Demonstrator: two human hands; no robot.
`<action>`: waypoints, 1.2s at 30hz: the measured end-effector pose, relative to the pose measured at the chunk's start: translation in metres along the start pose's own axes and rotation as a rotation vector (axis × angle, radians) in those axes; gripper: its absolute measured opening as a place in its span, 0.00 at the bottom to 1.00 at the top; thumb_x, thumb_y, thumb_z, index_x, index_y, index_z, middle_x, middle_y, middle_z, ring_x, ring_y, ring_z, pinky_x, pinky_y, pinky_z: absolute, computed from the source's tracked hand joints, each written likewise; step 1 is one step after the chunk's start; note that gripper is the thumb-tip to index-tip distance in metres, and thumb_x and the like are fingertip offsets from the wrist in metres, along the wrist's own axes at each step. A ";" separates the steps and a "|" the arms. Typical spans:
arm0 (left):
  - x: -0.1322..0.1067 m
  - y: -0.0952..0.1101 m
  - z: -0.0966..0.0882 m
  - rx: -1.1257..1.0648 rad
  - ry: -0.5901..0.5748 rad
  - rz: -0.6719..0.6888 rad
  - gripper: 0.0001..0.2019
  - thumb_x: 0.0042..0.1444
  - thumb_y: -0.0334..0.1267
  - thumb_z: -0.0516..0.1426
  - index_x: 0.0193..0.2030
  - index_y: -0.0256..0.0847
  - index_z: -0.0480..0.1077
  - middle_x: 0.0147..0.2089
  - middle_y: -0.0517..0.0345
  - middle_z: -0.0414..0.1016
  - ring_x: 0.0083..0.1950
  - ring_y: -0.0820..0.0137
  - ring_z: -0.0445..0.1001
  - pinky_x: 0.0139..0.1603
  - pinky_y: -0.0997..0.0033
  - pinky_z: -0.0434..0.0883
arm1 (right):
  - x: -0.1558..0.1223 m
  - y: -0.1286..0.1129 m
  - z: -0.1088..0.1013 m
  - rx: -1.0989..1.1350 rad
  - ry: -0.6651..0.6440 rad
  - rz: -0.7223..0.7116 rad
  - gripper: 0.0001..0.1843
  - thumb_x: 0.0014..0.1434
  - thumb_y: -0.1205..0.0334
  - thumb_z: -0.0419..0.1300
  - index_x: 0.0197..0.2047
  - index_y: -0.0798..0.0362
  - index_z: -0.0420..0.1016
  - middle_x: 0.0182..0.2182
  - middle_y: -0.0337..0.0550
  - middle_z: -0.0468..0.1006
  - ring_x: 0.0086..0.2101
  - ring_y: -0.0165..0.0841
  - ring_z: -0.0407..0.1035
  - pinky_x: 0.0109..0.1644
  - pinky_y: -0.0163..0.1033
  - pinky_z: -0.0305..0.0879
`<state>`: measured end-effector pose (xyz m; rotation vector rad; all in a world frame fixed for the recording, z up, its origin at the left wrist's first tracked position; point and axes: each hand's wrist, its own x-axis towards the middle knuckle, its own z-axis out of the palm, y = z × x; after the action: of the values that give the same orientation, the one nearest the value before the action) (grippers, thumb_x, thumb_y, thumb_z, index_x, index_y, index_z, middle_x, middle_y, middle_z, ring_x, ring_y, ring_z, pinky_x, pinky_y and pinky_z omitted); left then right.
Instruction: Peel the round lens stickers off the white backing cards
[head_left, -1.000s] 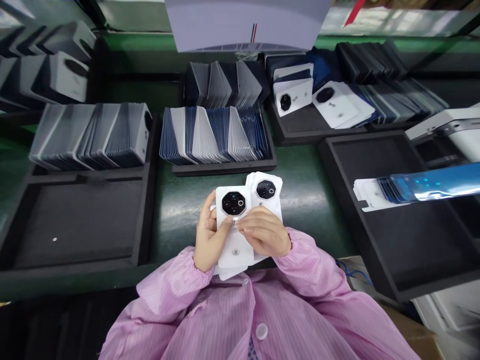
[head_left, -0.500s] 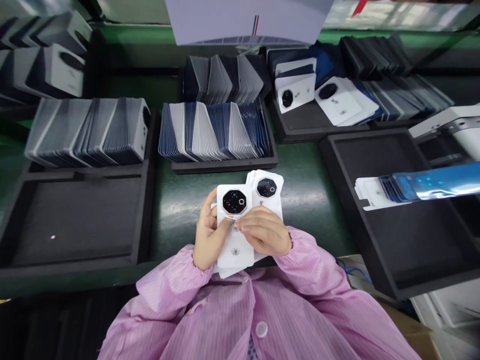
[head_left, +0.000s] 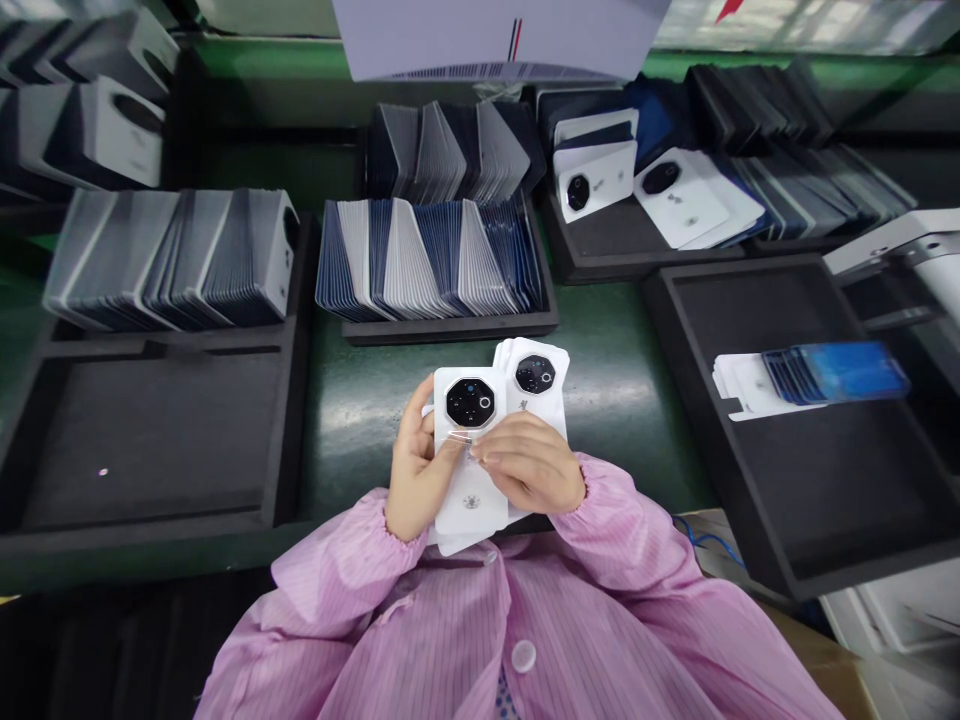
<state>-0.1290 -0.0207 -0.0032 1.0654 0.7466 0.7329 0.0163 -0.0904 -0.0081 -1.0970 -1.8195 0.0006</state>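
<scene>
A white phone back cover point(head_left: 471, 505) with a black octagonal camera window point(head_left: 470, 402) is held upright in front of my chest. My left hand point(head_left: 421, 465) is closed round its left side, thumb on the front face. My right hand point(head_left: 529, 462) lies over its right side, fingers drawn together and fingertips meeting the left thumb just below the window. A thin clear glint shows at those fingertips; what they pinch is too small to make out. Behind, further white back covers point(head_left: 553, 400) fan out to the right, partly hidden by my right hand.
A black tray point(head_left: 450, 328) ahead carries a row of blue and grey covers point(head_left: 409, 255). At left, grey covers point(head_left: 172, 255) stand behind a black tray point(head_left: 165, 430). On the right, another tray point(head_left: 840, 500) bears white pieces and blue glossy sheets point(head_left: 847, 372). A white box point(head_left: 502, 35) is at the back.
The long blue glossy strip over the right tray, which reached the picture's edge, now looks short and ends above the tray. My hands and the cover have hardly moved.
</scene>
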 end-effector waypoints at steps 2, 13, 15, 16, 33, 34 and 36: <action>0.000 0.000 0.000 -0.002 0.000 0.004 0.31 0.56 0.37 0.61 0.65 0.48 0.54 0.42 0.57 0.78 0.41 0.70 0.77 0.43 0.71 0.72 | 0.000 0.000 0.001 0.007 0.007 0.004 0.17 0.56 0.74 0.58 0.49 0.54 0.67 0.36 0.46 0.82 0.40 0.34 0.77 0.41 0.42 0.73; -0.002 -0.001 0.006 -0.094 -0.066 -0.086 0.32 0.56 0.38 0.61 0.65 0.51 0.52 0.47 0.54 0.77 0.40 0.67 0.78 0.38 0.69 0.75 | -0.001 0.000 0.004 0.059 0.208 0.623 0.44 0.51 0.59 0.68 0.66 0.50 0.49 0.55 0.57 0.68 0.51 0.44 0.69 0.49 0.50 0.71; -0.001 -0.003 0.007 -0.074 -0.129 -0.068 0.33 0.57 0.39 0.60 0.66 0.51 0.50 0.51 0.51 0.75 0.41 0.67 0.78 0.39 0.68 0.75 | 0.001 0.005 0.001 0.303 0.163 0.727 0.44 0.55 0.57 0.65 0.67 0.49 0.44 0.49 0.53 0.73 0.43 0.38 0.74 0.45 0.46 0.73; 0.000 -0.003 0.006 -0.054 -0.151 -0.036 0.33 0.57 0.39 0.60 0.66 0.50 0.50 0.53 0.50 0.73 0.44 0.66 0.78 0.41 0.67 0.75 | 0.002 0.007 -0.002 0.405 0.169 0.755 0.43 0.56 0.56 0.64 0.67 0.49 0.43 0.46 0.50 0.75 0.40 0.36 0.75 0.43 0.44 0.74; -0.105 -0.019 -0.056 -0.017 -0.006 -0.203 0.30 0.57 0.38 0.59 0.65 0.61 0.56 0.74 0.65 0.43 0.73 0.60 0.44 0.70 0.58 0.54 | -0.035 -0.051 0.009 -0.403 -0.170 0.800 0.30 0.58 0.58 0.58 0.62 0.57 0.59 0.54 0.59 0.68 0.54 0.51 0.63 0.57 0.61 0.64; -0.104 -0.019 -0.055 -0.044 -0.002 -0.191 0.29 0.58 0.38 0.59 0.64 0.61 0.57 0.74 0.64 0.45 0.74 0.61 0.43 0.70 0.58 0.55 | -0.038 -0.057 0.006 -0.417 -0.205 0.830 0.31 0.58 0.57 0.59 0.62 0.58 0.59 0.53 0.59 0.68 0.54 0.52 0.63 0.57 0.61 0.64; -0.101 -0.019 -0.054 -0.089 -0.018 -0.180 0.27 0.58 0.37 0.58 0.64 0.59 0.59 0.73 0.62 0.47 0.74 0.62 0.42 0.70 0.58 0.55 | -0.044 -0.067 0.002 -0.417 -0.242 0.893 0.33 0.57 0.57 0.60 0.62 0.59 0.58 0.52 0.60 0.68 0.54 0.52 0.63 0.57 0.61 0.64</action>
<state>-0.2254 -0.0829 -0.0193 0.9107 0.7766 0.5964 -0.0257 -0.1591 -0.0118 -2.2105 -1.4096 0.3038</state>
